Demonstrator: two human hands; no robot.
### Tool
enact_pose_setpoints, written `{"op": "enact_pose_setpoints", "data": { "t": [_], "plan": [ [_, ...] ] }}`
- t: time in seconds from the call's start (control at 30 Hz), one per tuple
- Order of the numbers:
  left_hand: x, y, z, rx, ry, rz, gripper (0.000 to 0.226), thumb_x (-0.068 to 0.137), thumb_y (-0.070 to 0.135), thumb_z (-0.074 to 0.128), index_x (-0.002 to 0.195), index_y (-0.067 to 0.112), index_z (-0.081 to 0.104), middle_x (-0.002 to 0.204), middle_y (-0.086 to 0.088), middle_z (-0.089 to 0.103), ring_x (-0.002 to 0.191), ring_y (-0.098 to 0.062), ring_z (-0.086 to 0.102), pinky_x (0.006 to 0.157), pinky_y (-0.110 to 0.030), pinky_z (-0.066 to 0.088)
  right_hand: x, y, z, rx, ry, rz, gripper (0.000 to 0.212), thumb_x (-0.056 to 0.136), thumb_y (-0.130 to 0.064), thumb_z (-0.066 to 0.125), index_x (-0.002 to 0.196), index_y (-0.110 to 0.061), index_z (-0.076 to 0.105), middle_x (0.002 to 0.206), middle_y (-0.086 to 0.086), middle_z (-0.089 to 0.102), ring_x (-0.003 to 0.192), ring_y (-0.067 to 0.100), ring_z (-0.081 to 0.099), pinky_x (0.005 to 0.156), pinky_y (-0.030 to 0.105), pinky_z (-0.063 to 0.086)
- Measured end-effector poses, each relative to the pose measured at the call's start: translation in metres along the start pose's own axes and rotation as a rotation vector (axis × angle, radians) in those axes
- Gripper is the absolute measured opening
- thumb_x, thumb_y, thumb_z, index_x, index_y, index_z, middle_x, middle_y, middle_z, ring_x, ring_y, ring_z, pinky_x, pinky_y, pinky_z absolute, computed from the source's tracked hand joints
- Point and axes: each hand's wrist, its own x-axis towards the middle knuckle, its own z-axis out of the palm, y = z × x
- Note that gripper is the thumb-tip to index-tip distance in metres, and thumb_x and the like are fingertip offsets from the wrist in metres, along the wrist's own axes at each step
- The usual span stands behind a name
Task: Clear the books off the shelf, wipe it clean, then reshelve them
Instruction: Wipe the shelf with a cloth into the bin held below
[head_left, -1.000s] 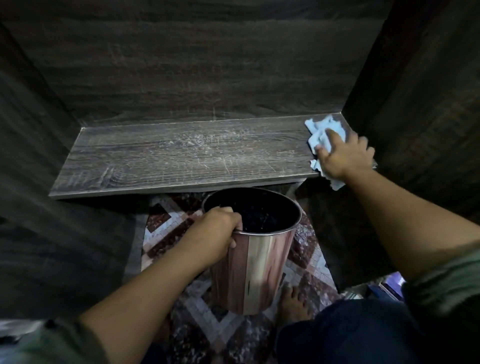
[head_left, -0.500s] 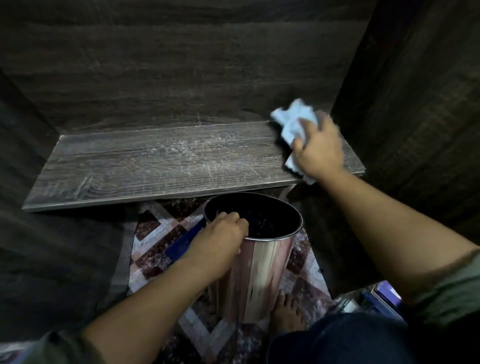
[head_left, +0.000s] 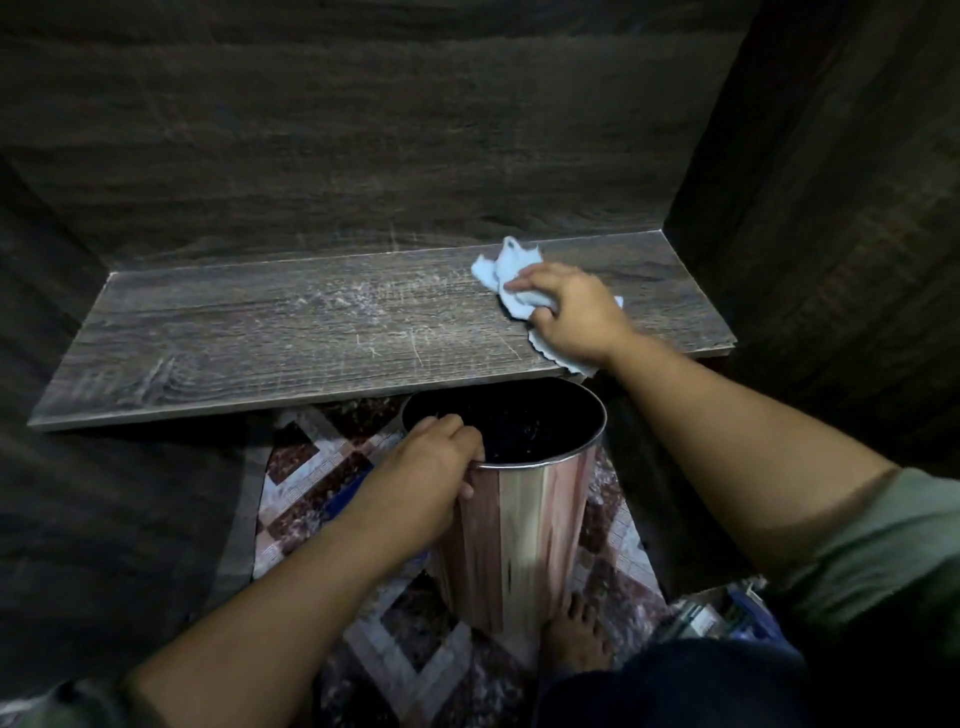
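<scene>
Now the right hand (head_left: 571, 312) clutches a pale-blue cloth (head_left: 506, 270), seemingly soft, light and best kept bunched under the palm, at the wooden shelf's (head_left: 260, 332) right end, while the left hand (head_left: 431, 467) grips the metal bin's (head_left: 519, 530) rim below.

Right arm stretches forward, wrist at the front edge of the shelf (head_left: 260, 338). Right hand (head_left: 569, 312) sits palm down on the shelf's right part, fingers bent over the cloth (head_left: 501, 270). Left arm reaches below the shelf's front edge, left hand (head_left: 431, 467) gripping the bin (head_left: 519, 519) rim, thumb outside.
</scene>
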Motion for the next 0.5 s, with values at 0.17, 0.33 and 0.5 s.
{"op": "enact_pose_setpoints", "data": {
  "t": [0.17, 0.33, 0.5],
  "plan": [
    [-0.004, -0.003, 0.0, -0.01, 0.042, 0.029, 0.025, 0.077, 0.002, 0.071, 0.095, 0.014, 0.059, 0.094, -0.001, 0.053, 0.09, -0.018, 0.045, 0.072, -0.032, 0.042, -0.005, 0.035, -0.044, -0.145, 0.312, 0.311, 0.042, 0.087, -0.017, 0.053, 0.128, -0.02, 0.061, 0.139, 0.008, 0.052, 0.127, 0.029, 0.047, 0.106, 0.034, 0.036],
    [-0.007, -0.005, -0.001, -0.015, 0.037, 0.031, 0.027, 0.074, 0.0, 0.075, 0.091, 0.015, 0.06, 0.09, 0.002, 0.053, 0.086, -0.016, 0.044, 0.07, -0.031, 0.04, -0.015, 0.072, -0.039, -0.336, 0.041, 0.53, 0.06, 0.094, -0.045, 0.038, 0.149, -0.024, 0.031, 0.157, 0.015, 0.021, 0.143, 0.035, 0.02, 0.116, 0.039, 0.017],
    [-0.011, -0.01, -0.004, -0.008, 0.01, 0.024, 0.023, 0.081, 0.007, 0.071, 0.094, 0.018, 0.056, 0.09, 0.009, 0.042, 0.086, -0.009, 0.034, 0.072, -0.026, 0.031, -0.007, 0.014, -0.004, -0.081, 0.059, 0.216, 0.049, 0.083, -0.014, 0.057, 0.132, -0.023, 0.059, 0.143, 0.008, 0.048, 0.128, 0.028, 0.044, 0.106, 0.027, 0.03]
  ]
}}
